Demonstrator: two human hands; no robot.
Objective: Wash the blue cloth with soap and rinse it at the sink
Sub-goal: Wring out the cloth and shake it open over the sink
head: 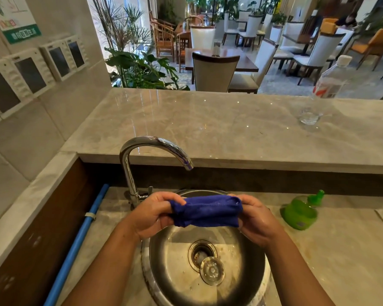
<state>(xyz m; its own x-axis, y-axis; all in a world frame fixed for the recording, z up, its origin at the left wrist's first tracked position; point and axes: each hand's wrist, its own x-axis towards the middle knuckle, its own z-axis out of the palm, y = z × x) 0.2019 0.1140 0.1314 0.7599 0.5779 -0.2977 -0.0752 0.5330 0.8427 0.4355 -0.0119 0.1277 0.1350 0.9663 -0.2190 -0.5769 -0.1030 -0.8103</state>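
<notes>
The blue cloth (207,210) is folded into a short roll and stretched between both hands above the round steel sink (175,281). My left hand (152,215) grips its left end, and my right hand (255,219) grips its right end. The chrome tap (139,151) arches over the sink behind the cloth, and no water runs from its spout. A green soap bottle (300,214) lies on its side on the counter to the right of the sink. The drain is open, with its round strainer lid (212,270) lying beside it in the basin.
A raised marble ledge (208,124) runs behind the sink, carrying a clear plastic bottle (331,80) and a glass (310,115) at the far right. A blue pipe (75,246) runs along the counter's left side. Wall panels (29,74) hang on the left.
</notes>
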